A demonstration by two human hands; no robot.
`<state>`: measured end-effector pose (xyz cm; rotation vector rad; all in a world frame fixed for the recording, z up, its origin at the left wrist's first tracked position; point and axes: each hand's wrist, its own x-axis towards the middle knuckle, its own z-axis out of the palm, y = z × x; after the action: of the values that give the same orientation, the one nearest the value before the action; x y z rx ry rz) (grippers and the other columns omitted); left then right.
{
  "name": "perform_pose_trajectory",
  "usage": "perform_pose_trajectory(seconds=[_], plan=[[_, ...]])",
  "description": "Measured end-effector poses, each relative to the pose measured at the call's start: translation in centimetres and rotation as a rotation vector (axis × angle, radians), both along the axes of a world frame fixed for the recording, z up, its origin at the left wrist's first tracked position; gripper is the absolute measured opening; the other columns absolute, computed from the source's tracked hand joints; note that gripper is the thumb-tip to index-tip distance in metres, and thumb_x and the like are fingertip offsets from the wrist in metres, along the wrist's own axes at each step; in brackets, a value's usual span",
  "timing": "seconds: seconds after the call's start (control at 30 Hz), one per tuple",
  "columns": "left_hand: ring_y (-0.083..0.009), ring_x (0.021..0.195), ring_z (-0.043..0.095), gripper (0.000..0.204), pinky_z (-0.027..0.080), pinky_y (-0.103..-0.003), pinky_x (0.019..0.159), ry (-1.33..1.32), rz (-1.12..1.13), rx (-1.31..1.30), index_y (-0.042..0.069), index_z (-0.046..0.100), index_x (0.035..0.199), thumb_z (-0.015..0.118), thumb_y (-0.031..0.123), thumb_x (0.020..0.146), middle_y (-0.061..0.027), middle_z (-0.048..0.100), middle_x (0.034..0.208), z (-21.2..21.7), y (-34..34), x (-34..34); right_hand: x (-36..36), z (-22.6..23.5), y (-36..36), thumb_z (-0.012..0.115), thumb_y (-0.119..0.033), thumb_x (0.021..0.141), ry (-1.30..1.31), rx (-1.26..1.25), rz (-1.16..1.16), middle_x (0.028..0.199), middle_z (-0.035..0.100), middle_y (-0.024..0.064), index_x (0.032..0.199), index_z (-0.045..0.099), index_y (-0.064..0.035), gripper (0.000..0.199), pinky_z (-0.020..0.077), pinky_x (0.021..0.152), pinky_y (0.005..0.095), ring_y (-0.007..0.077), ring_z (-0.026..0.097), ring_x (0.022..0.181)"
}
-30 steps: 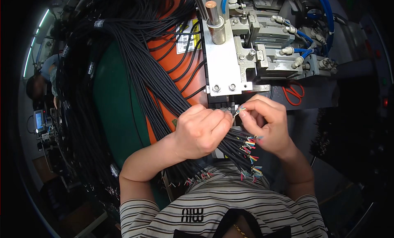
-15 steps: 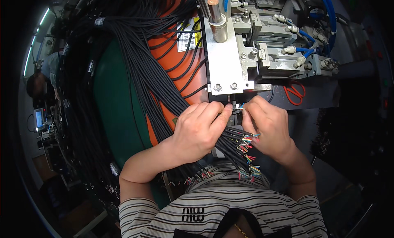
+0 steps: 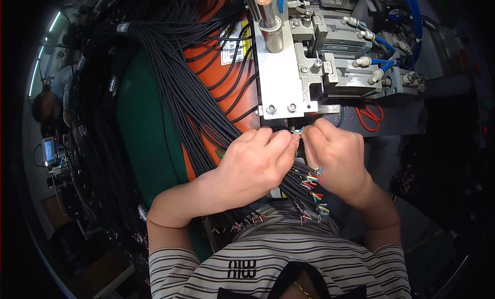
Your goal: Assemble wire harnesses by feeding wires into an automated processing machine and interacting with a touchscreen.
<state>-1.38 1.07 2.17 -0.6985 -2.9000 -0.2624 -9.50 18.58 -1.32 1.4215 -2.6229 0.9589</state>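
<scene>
Bare hands: two, left (image 3: 258,162) and right (image 3: 337,159), fingers of both pinched around thin coloured wires (image 3: 299,133)
Wire count: cannot tell
Red-handled scissors (image 3: 379,114): one pair

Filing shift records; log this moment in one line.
left hand, right hand: pinching thin wires | black cables: across orange surface

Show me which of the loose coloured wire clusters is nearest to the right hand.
The uppermost loose cluster, directly beside the right hand; the others lie lower, nearer the striped shirt.
</scene>
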Motion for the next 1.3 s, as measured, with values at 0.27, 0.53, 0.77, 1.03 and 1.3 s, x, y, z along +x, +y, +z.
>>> perform_pose_trajectory(seconds=[0.27,0.53,0.77,1.03,1.3], plan=[[-0.0187,0.075,0.056,0.034,0.046,-0.032,0.063,-0.012,0.039,0.009,-0.004,0.066,0.105,0.063,0.01,0.074,-0.0057,0.051,0.082,0.2,0.3,-0.4,-0.4,-1.2,-0.2,0.067,0.001,0.081,-0.026,-0.276,-0.031,0.076,0.061,0.0114,0.087,0.065,0.0012,0.006,0.046,0.047,0.0321,0.0242,0.059,0.052],[-0.0287,0.087,0.061,0.035,0.051,-0.039,0.075,-0.006,0.174,0.333,-0.002,0.066,0.105,0.063,0.005,0.071,-0.0098,0.061,0.095,-1.3,-1.8,1.7,-1.1,-1.4,0.2,0.067,0.001,0.082,-0.534,-0.225,-0.04,0.068,0.06,0.0042,0.087,0.063,0.0037,0.007,0.0385,0.046,0.0219,0.0056,0.051,0.049],[-0.0272,0.084,0.063,0.036,0.05,-0.038,0.072,0.052,0.27,0.289,-0.002,0.066,0.104,0.066,0.003,0.069,-0.0104,0.061,0.094,-2.3,-2.3,2.1,-0.1,-0.6,1.2,0.068,0.004,0.079,-0.693,-0.33,-0.134,0.076,0.062,0.0036,0.094,0.068,0.0033,0.015,0.0373,0.048,0.0191,0.0029,0.049,0.052],[-0.0225,0.067,0.062,0.031,0.045,-0.032,0.06,0.073,0.086,0.425,0.0,0.067,0.103,0.073,0.009,0.074,-0.0069,0.06,0.076,-1.0,-1.8,1.1,0.3,-1.9,1.0,0.062,0.007,0.084,-0.751,-0.485,0.102,0.092,0.065,0.0074,0.102,0.065,0.0061,0.017,0.0406,0.055,0.0169,0.0035,0.053,0.064],[-0.0206,0.061,0.062,0.053,0.044,-0.033,0.056,0.045,0.094,0.4,-0.001,0.067,0.107,0.076,0.013,0.056,-0.0045,0.063,0.076,-1.3,-1.7,1.4,1.4,-0.7,0.5,0.057,-0.002,0.094,-1.311,-0.757,-0.1,0.087,0.064,0.0085,0.115,0.059,0.0051,0.021,0.0438,0.051,0.0171,0.0059,0.057,0.06]])
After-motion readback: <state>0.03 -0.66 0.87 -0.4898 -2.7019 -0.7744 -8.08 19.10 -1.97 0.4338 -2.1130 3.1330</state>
